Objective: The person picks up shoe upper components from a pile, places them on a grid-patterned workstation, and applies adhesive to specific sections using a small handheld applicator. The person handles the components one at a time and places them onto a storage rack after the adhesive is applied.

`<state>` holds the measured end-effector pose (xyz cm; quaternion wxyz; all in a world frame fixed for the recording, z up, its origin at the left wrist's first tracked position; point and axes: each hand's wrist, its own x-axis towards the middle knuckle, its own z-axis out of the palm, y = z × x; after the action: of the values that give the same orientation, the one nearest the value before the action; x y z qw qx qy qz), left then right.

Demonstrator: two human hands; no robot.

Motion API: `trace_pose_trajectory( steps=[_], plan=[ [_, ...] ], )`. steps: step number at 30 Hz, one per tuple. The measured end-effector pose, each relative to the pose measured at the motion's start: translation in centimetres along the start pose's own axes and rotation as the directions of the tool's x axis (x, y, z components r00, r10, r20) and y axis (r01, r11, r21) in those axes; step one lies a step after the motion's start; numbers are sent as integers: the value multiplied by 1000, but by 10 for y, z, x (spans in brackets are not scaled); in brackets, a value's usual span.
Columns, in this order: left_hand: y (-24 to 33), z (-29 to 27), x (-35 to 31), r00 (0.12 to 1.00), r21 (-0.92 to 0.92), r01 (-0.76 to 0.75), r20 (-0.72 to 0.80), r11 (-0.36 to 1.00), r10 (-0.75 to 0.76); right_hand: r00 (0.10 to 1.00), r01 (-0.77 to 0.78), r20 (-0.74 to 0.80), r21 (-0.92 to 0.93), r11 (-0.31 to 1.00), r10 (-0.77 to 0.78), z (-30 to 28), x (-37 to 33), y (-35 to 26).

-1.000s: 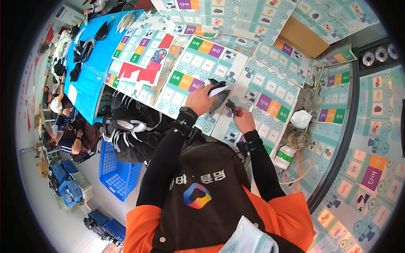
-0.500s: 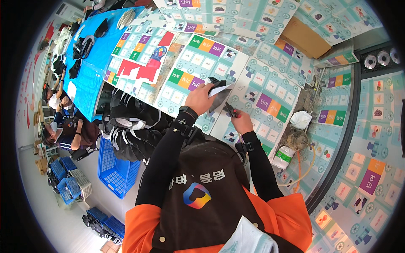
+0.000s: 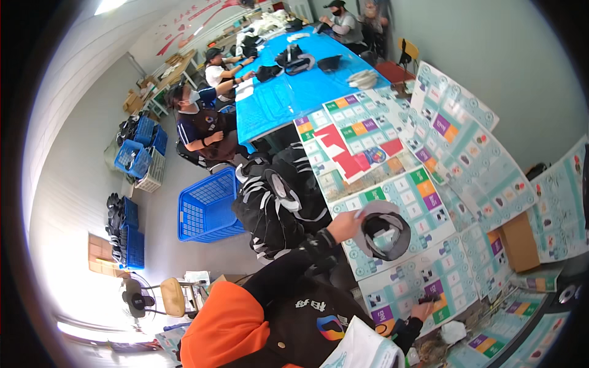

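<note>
A grey, ring-shaped fabric piece with a dark inner side (image 3: 399, 245), shaped like a shoe upper, is gripped at its left edge by my left hand (image 3: 345, 227). It is held above the table covered with printed sheets (image 3: 405, 208). Lower right, my right hand (image 3: 422, 311) is closed around a small black hand tool (image 3: 429, 299); its exact kind is too small to make out. That hand is apart from the fabric piece, over the near part of the table.
Left of the table, dark shoe uppers (image 3: 279, 208) are heaped beside a blue plastic crate (image 3: 208, 205). Beyond stands a blue-covered table (image 3: 276, 107), where several people sit. A cardboard box (image 3: 520, 242) lies at the right, near a crumpled white bag (image 3: 453, 332).
The view has swung left toward the blue table and the people. The fabric piece in my left hand now shows as an opened ring, farther from my right hand, which still holds the tool.
</note>
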<state>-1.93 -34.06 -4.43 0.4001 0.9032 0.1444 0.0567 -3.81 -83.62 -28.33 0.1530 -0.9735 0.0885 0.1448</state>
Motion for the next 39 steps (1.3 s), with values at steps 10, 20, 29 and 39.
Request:
trace_pose_trajectory(
  steps=[10,20,29,39],
  plan=[
    [-148,-234,109,968,-996,-86,-92,38,-232,994,97,-58,95,991,-92,-92,-12,-115],
    [-147,-236,-18,886,-591,364,459,720,-72,478,536,108,750,387,-872,-296,-182,-472],
    [-97,-263,-92,955,-785,285,285,551,-88,-193,-280,358,872,401,-914,-251,-256,-670],
    [-151,-305,-112,996,-765,85,90,639,-25,-307,-287,317,869,404,-898,-193,-288,-718]
  ],
)
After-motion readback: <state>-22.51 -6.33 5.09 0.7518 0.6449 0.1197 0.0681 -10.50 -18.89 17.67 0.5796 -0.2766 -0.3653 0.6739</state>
